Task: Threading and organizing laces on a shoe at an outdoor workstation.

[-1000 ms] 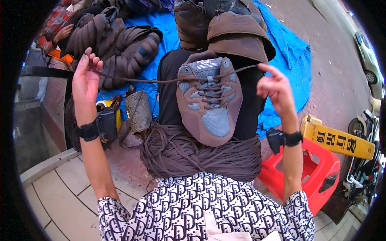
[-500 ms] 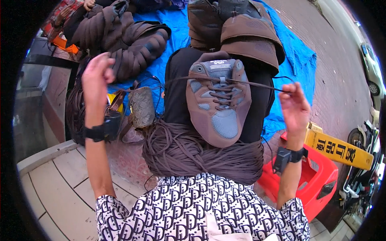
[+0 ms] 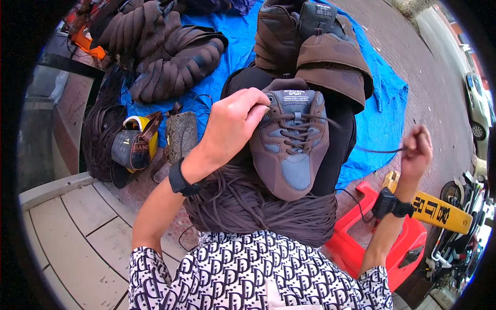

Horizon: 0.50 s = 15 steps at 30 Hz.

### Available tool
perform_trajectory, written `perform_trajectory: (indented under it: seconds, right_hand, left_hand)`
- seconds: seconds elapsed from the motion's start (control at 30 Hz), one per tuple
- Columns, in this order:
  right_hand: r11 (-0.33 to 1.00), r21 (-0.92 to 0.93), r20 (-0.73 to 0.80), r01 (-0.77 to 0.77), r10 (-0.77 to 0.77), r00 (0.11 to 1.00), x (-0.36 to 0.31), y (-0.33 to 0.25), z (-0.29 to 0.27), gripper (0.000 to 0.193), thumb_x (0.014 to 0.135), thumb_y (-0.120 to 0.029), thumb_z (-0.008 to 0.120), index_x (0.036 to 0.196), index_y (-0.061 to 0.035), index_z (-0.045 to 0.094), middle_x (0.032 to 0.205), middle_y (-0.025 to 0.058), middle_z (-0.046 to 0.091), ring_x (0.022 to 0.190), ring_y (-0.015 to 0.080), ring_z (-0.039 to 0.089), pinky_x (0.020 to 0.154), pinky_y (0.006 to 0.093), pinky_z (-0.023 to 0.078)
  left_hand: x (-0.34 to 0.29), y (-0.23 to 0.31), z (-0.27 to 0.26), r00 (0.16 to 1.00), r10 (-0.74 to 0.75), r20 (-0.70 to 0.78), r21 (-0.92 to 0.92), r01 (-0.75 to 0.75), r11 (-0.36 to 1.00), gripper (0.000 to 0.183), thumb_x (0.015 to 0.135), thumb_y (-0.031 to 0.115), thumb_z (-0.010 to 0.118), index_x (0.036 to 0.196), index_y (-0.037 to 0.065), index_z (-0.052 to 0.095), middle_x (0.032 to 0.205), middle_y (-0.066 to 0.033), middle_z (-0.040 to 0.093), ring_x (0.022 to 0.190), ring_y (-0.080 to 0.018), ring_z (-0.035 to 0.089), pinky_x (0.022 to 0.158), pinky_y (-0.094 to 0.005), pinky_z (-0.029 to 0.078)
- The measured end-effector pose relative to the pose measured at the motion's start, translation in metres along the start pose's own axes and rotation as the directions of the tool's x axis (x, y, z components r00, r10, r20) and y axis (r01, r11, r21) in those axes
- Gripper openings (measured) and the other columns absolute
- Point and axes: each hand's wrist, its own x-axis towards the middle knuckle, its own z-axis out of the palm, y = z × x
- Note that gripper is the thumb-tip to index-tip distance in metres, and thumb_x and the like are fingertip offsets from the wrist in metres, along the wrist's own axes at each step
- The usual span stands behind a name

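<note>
A brown shoe upper (image 3: 295,173) with blue-grey mesh lies on my black-trousered lap, toe toward me, its lace criss-crossed down the front. At its upper left eyelet my left hand (image 3: 230,126) is closed in a pinch on a lace end, partly hidden by the fingers. Out to the right, my right hand (image 3: 416,151) is closed on the other end of the brown shoelace (image 3: 380,151), which stretches from the upper, blurred near it. A thick bundle of loose brown laces (image 3: 248,206) rests across my lap, nearer me than the upper.
Stacked brown shoe uppers (image 3: 330,57) stand beyond my knees. More nested uppers (image 3: 178,67) lie far left on a blue tarp (image 3: 390,116). A patterned pouch (image 3: 182,129) and a dark blue-and-yellow item (image 3: 133,147) sit left. Right are a red plastic stool (image 3: 356,222) and yellow sign (image 3: 439,212).
My left hand has come from far left to the shoe's upper left eyelet. My right hand has moved outward to the right and slightly nearer me, with the lace trailing from it.
</note>
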Motion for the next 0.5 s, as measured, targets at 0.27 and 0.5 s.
perform_trajectory:
  seconds: [0.27,0.5]
  right_hand:
    - [0.683,-0.695,0.468,0.224,0.193,0.862,0.008,0.083,0.179,0.036,0.062,0.001,0.067,0.097,0.0014,0.062,0.088,0.0039,0.060,0.067,0.0074,0.053,0.057,0.0194,0.043]
    - [0.753,-0.651,0.301,-0.096,0.373,0.878,-0.001,0.088,0.193,0.039,0.064,0.000,0.067,0.103,0.0007,0.060,0.087,0.0036,0.062,0.054,0.0049,0.051,0.048,0.0170,0.040]
  left_hand:
    - [-0.003,0.006,0.001,0.950,-0.270,0.155,-0.124,0.290,0.949,0.008,0.077,0.002,0.057,0.084,0.000,0.054,0.066,-0.0107,0.058,0.055,-0.0162,0.058,0.049,-0.0269,0.044]
    - [-0.002,0.007,0.002,0.993,-0.054,0.109,0.030,0.051,0.998,0.008,0.075,0.001,0.057,0.081,0.002,0.053,0.071,-0.0163,0.057,0.065,-0.0301,0.059,0.055,-0.0353,0.046]
